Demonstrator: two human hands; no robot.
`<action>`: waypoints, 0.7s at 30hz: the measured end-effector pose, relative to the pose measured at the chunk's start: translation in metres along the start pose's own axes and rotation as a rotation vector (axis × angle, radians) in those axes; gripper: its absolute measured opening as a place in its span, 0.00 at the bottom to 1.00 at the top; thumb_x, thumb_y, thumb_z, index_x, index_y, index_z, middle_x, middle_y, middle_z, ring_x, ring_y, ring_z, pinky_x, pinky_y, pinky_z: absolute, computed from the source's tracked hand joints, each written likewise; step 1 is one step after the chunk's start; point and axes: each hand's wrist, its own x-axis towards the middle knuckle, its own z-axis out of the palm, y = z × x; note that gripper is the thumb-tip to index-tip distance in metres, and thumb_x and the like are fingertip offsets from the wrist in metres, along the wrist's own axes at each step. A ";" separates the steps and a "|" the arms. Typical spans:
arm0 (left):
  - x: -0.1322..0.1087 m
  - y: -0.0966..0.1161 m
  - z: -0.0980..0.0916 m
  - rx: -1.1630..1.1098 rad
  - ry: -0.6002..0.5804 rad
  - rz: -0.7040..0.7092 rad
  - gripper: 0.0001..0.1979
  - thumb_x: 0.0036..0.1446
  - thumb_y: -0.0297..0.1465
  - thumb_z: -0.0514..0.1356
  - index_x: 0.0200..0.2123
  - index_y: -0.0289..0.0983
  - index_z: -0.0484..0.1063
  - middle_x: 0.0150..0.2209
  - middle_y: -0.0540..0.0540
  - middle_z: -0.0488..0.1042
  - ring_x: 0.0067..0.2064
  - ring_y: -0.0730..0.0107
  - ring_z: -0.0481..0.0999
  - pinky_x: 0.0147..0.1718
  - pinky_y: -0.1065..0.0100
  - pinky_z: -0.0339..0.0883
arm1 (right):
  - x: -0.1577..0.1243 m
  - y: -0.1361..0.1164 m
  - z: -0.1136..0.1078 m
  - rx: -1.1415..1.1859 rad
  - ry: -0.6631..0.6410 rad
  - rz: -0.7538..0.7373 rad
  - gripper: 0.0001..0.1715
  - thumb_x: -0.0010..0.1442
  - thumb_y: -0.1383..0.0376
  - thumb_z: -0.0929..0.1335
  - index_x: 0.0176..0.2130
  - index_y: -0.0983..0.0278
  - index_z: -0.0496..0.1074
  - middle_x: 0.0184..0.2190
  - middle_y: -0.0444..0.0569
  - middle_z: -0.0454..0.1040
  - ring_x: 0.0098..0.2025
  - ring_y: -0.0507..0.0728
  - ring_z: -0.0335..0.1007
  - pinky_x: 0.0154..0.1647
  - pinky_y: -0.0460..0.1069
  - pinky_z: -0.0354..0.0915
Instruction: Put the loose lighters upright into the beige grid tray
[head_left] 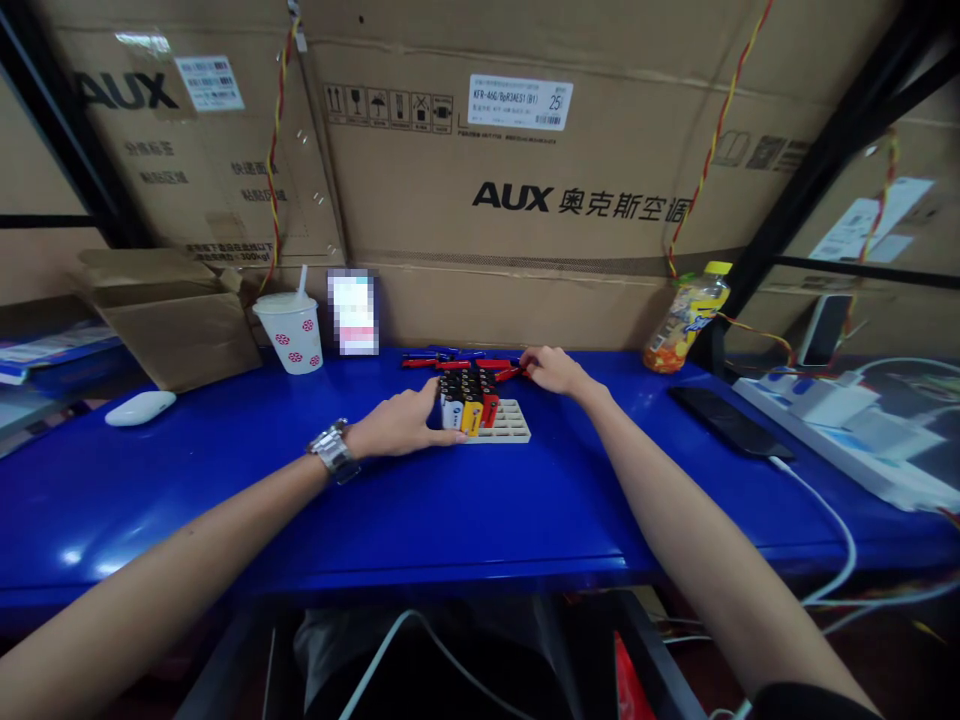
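Observation:
My left hand (405,420), a metal watch on its wrist, grips the left side of a cream slotted tray (511,424). Rows of upright lighters fill the tray's left part: white lighters (452,412), yellow lighters (472,415) and red lighters (490,408), all with black tops. The slots on the right hold nothing. Behind the tray, red lighters (476,364) and blue lighters (450,353) lie loose in a pile. At the pile's right end, the closed fingertips of my right hand (553,370) are on a red lighter (510,373).
On the blue table (420,530), a paper cup with a straw (291,332), a lit phone (353,312) and a white earbud case (140,408) are to the left. To the right are a drink bottle (686,320), a black phone (727,422) and a power strip (832,440). Cardboard boxes (525,230) stand behind.

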 end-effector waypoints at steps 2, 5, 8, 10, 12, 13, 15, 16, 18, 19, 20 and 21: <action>0.001 0.008 0.011 0.141 0.043 -0.040 0.49 0.51 0.59 0.54 0.65 0.30 0.50 0.46 0.30 0.75 0.44 0.45 0.77 0.38 0.58 0.67 | 0.000 0.001 -0.001 0.010 0.002 -0.012 0.19 0.56 0.71 0.62 0.45 0.62 0.76 0.43 0.53 0.78 0.44 0.59 0.73 0.45 0.51 0.64; 0.002 0.009 0.016 0.227 0.073 -0.025 0.50 0.53 0.61 0.50 0.66 0.30 0.48 0.43 0.32 0.77 0.40 0.49 0.78 0.35 0.61 0.66 | 0.001 0.004 -0.004 0.032 0.025 0.003 0.20 0.55 0.71 0.63 0.45 0.62 0.76 0.41 0.52 0.78 0.42 0.59 0.73 0.45 0.51 0.65; 0.003 0.005 0.013 0.241 0.055 -0.023 0.47 0.53 0.62 0.48 0.63 0.33 0.55 0.41 0.33 0.77 0.39 0.48 0.78 0.33 0.61 0.65 | 0.000 0.011 -0.009 0.083 0.094 0.027 0.20 0.56 0.72 0.61 0.44 0.62 0.76 0.42 0.52 0.79 0.43 0.58 0.73 0.46 0.50 0.65; 0.002 0.003 0.011 0.241 0.050 -0.034 0.47 0.52 0.63 0.47 0.61 0.31 0.59 0.39 0.31 0.76 0.38 0.46 0.77 0.32 0.59 0.65 | -0.001 0.016 -0.013 0.128 0.142 0.039 0.21 0.58 0.72 0.59 0.43 0.63 0.76 0.43 0.51 0.79 0.45 0.58 0.73 0.47 0.50 0.64; 0.002 0.003 0.010 0.235 0.059 -0.035 0.48 0.51 0.64 0.46 0.59 0.29 0.61 0.38 0.30 0.76 0.37 0.45 0.76 0.32 0.57 0.65 | -0.003 0.020 -0.016 0.152 0.165 0.040 0.21 0.58 0.73 0.59 0.42 0.64 0.77 0.43 0.52 0.79 0.46 0.58 0.73 0.48 0.50 0.64; 0.002 0.003 0.010 0.231 0.064 -0.030 0.48 0.51 0.64 0.46 0.58 0.29 0.61 0.37 0.31 0.76 0.36 0.45 0.76 0.32 0.57 0.65 | -0.004 0.020 -0.018 0.153 0.159 0.034 0.20 0.57 0.74 0.59 0.42 0.65 0.77 0.42 0.53 0.79 0.45 0.58 0.73 0.47 0.49 0.64; 0.002 0.002 0.010 0.237 0.069 -0.021 0.47 0.52 0.64 0.46 0.58 0.30 0.62 0.36 0.32 0.76 0.35 0.47 0.76 0.32 0.58 0.65 | -0.005 0.019 -0.019 0.150 0.113 0.013 0.19 0.56 0.74 0.61 0.42 0.66 0.77 0.41 0.53 0.79 0.42 0.57 0.74 0.46 0.49 0.65; 0.002 0.002 0.010 0.246 0.068 -0.018 0.46 0.52 0.64 0.46 0.58 0.31 0.62 0.36 0.33 0.76 0.35 0.48 0.76 0.32 0.59 0.65 | -0.006 0.018 -0.019 0.148 0.078 0.001 0.19 0.55 0.74 0.62 0.43 0.67 0.76 0.40 0.53 0.79 0.41 0.57 0.74 0.45 0.49 0.65; 0.003 0.003 0.010 0.271 0.058 -0.019 0.45 0.53 0.63 0.46 0.58 0.32 0.62 0.36 0.34 0.76 0.35 0.49 0.77 0.32 0.60 0.65 | -0.007 0.015 -0.017 0.148 -0.008 -0.010 0.18 0.54 0.72 0.65 0.45 0.67 0.75 0.40 0.53 0.79 0.39 0.57 0.75 0.42 0.49 0.66; 0.003 0.003 0.009 0.283 0.048 -0.020 0.44 0.53 0.63 0.46 0.58 0.33 0.62 0.36 0.34 0.76 0.36 0.49 0.77 0.31 0.60 0.65 | -0.007 0.013 -0.016 0.151 -0.047 -0.011 0.19 0.54 0.70 0.67 0.47 0.67 0.74 0.39 0.53 0.79 0.38 0.57 0.75 0.40 0.49 0.67; 0.003 0.003 0.008 0.289 0.039 -0.020 0.44 0.53 0.62 0.46 0.59 0.33 0.62 0.37 0.34 0.76 0.36 0.49 0.77 0.31 0.60 0.65 | -0.006 0.013 -0.014 0.155 -0.077 -0.005 0.20 0.54 0.68 0.68 0.48 0.67 0.73 0.38 0.53 0.79 0.35 0.57 0.74 0.38 0.49 0.67; 0.003 0.003 0.008 0.289 0.031 -0.020 0.44 0.54 0.62 0.46 0.59 0.33 0.62 0.37 0.33 0.76 0.36 0.48 0.77 0.31 0.59 0.65 | -0.006 0.013 -0.011 0.163 -0.095 0.006 0.22 0.54 0.65 0.69 0.49 0.67 0.72 0.36 0.53 0.79 0.33 0.56 0.74 0.35 0.49 0.66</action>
